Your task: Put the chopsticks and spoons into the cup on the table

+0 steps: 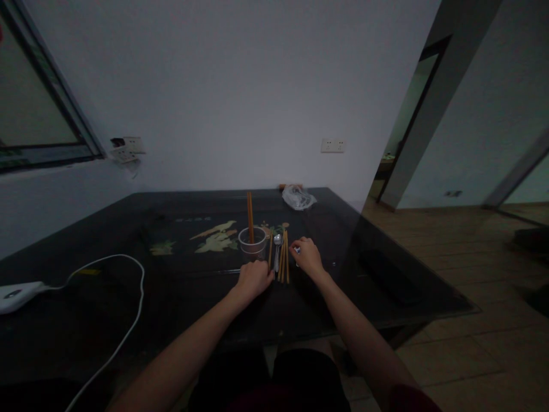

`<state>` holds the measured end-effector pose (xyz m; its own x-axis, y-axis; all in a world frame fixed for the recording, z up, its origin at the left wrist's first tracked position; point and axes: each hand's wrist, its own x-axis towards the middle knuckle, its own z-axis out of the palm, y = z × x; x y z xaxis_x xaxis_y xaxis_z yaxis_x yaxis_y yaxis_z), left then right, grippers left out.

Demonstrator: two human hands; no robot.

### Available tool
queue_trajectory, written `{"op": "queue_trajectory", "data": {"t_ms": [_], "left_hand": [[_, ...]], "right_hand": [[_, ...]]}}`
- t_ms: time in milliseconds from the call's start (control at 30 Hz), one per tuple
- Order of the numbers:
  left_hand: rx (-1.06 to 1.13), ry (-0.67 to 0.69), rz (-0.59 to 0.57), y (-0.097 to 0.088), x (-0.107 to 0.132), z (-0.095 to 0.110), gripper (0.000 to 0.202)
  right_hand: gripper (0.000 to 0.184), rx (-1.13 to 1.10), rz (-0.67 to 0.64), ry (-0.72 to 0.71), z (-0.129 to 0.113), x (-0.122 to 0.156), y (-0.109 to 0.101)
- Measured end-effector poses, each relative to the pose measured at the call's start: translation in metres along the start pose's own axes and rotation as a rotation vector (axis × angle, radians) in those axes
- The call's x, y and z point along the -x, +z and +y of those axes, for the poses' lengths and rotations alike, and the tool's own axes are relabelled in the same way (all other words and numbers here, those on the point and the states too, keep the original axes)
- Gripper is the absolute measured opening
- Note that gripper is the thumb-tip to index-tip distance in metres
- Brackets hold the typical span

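Observation:
My left hand [254,277] is closed at the lower end of a single wooden chopstick [270,249], just in front of a clear plastic cup [253,247]. Reddish-brown chopsticks [250,214] stand upright in that cup. Right of the single chopstick lie metal spoons [277,252], bowls pointing away from me. Several light wooden chopsticks [285,260] lie beside the spoons, roughly lengthwise. My right hand [307,256] has its fingers pinched together to the right of them, at a small white-and-blue thing [297,250] too small to name.
The dark table [193,309] has a bird-and-leaf pattern on its top. A crumpled clear plastic bag [298,197] lies at the back edge by the wall. To the left is a white device [19,296] with a white cable [140,297]. A dark flat object [388,277] lies at right.

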<state>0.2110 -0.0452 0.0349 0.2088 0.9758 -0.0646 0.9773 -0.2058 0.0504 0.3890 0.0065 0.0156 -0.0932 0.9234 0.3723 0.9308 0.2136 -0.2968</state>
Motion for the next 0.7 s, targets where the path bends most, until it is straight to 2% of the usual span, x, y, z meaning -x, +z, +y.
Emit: {"op": "queue_trajectory", "data": {"t_ms": [400,533,700], "left_hand": [[0.025,0.025,0.05,0.002,-0.003,-0.001,0.035],[0.052,0.025,0.064,-0.003,0.0,0.004,0.036],[0.076,0.099,0.065,-0.009,0.0,0.015,0.031]], "right_hand": [[0.019,-0.027,0.029,0.026,0.004,-0.002,0.001],[0.02,-0.049,0.032,0.058,0.007,-0.003,-0.001],[0.019,-0.105,0.055,0.078,0.011,-0.003,-0.006]]}}
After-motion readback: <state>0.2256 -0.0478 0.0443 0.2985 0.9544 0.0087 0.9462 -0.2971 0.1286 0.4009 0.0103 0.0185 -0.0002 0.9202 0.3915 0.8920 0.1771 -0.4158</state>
